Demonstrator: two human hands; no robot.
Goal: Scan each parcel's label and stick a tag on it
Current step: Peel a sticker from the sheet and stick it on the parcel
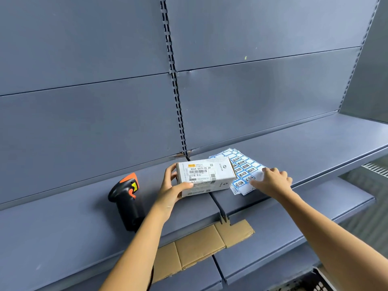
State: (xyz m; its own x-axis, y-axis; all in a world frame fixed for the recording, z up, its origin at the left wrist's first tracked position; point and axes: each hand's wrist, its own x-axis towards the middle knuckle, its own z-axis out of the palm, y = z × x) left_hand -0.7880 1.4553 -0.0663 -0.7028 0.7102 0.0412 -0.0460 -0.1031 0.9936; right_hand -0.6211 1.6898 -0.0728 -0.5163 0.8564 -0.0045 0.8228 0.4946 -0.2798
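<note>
Shelving (63,223) of blue-grey steel fills the view, with slotted uprights running up its back panel. A flattened brown cardboard sheet (201,246) lies on the lower tier, poking out from under the upper shelf's front edge. A black and orange handheld barcode scanner (128,198) lies on the upper shelf, left of the parcel and apart from it. The white parcel box (206,175) sits at the seam between two shelf boards, its shipping label (199,172) facing up. A fanned stack of blue-bordered tag sheets (243,166) lies just beside the box on its right, partly tucked behind it. The left hand (170,192) grips the box's left end, thumb on the near face and fingers round the far side. The right hand (273,181) rests bent fingertips on the top sheet; whether it pinches a tag I cannot tell
</note>
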